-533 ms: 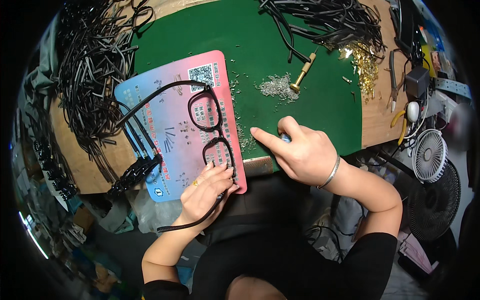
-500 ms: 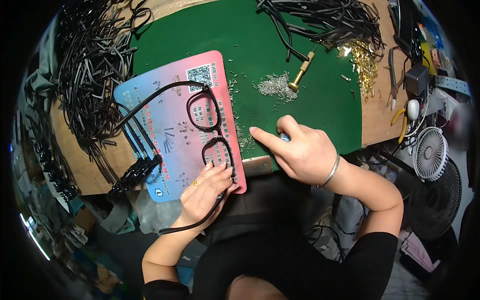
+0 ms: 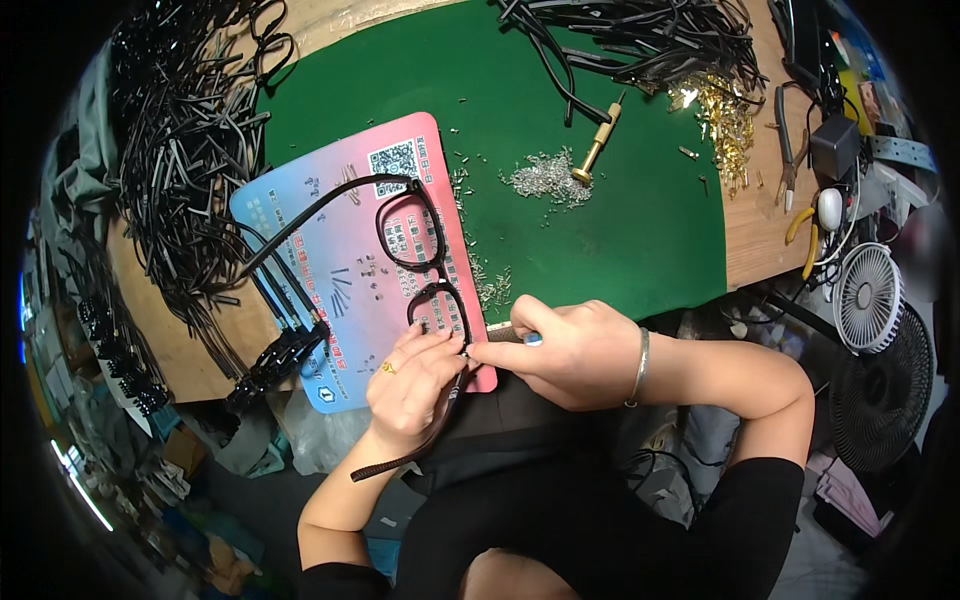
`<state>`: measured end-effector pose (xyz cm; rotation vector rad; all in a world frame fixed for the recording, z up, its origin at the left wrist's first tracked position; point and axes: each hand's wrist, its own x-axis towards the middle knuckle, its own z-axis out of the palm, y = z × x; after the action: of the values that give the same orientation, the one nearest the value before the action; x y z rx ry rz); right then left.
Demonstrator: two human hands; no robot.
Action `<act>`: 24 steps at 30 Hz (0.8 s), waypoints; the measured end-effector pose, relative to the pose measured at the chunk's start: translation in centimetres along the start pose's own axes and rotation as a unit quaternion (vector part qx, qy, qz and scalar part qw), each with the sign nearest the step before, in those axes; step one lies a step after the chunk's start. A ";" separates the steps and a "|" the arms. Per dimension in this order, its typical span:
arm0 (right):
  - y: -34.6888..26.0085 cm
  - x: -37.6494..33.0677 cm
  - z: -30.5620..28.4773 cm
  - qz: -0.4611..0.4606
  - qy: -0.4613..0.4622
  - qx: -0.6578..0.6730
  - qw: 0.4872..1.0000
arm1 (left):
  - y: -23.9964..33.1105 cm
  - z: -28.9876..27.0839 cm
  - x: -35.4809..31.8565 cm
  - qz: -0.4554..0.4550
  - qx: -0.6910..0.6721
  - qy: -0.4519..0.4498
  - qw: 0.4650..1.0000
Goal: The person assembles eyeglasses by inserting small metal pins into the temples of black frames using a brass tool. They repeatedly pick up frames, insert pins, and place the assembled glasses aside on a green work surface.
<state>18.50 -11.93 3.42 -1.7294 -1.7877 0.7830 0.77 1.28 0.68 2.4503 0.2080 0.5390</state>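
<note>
Black eyeglass frames [image 3: 441, 274] lie over the pink-and-blue printed mat [image 3: 350, 235], one temple stretching toward the far left and the other passing under my left hand toward me. My left hand [image 3: 412, 385] is closed on the near end of the frames, by the hinge. There the extended index fingertip of my right hand [image 3: 575, 355] meets it. The other right fingers are curled round a thing with a small blue end [image 3: 533, 340]; its remainder is hidden. Loose tiny metal pieces [image 3: 342, 290] lie on the mat.
On the green cloth [image 3: 620, 240] are a silver pile of tiny pieces [image 3: 548, 180] and a brass screwdriver [image 3: 598, 148]. Gold pieces [image 3: 728, 130] lie right. Black temples heap up left [image 3: 190, 150] and far right [image 3: 670, 45]. A white fan [image 3: 868, 300] stands at right.
My right hand has moved left and nearer, from above the cloth to the frames' hinge, its index finger now touching there. The near temple has swung slightly under my left hand.
</note>
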 end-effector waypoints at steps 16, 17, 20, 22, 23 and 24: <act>0.1 0.2 0.3 -0.035 -0.015 -0.094 0.995 | 0.2 0.7 -0.5 -0.014 -0.004 0.042 0.999; 0.1 0.3 0.3 -0.036 -0.019 -0.100 0.994 | 0.1 0.7 -0.5 -0.009 -0.003 0.041 0.999; 0.2 0.4 0.5 -0.038 -0.020 -0.101 0.994 | -0.1 0.8 -0.6 0.004 0.000 0.040 0.999; 0.3 0.4 0.5 -0.038 -0.024 -0.098 0.994 | -0.2 0.9 -0.6 0.009 0.001 0.041 0.999; 0.2 0.5 0.4 -0.037 -0.030 -0.098 0.994 | -0.2 0.9 -0.8 0.010 0.000 0.043 0.999; 0.2 0.6 0.3 -0.037 -0.035 -0.098 0.994 | -0.3 1.0 -0.9 0.011 -0.001 0.046 0.999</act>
<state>18.34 -11.35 3.06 -1.7664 -2.0222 0.6634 0.38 0.76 -0.51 2.4312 0.2180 0.6626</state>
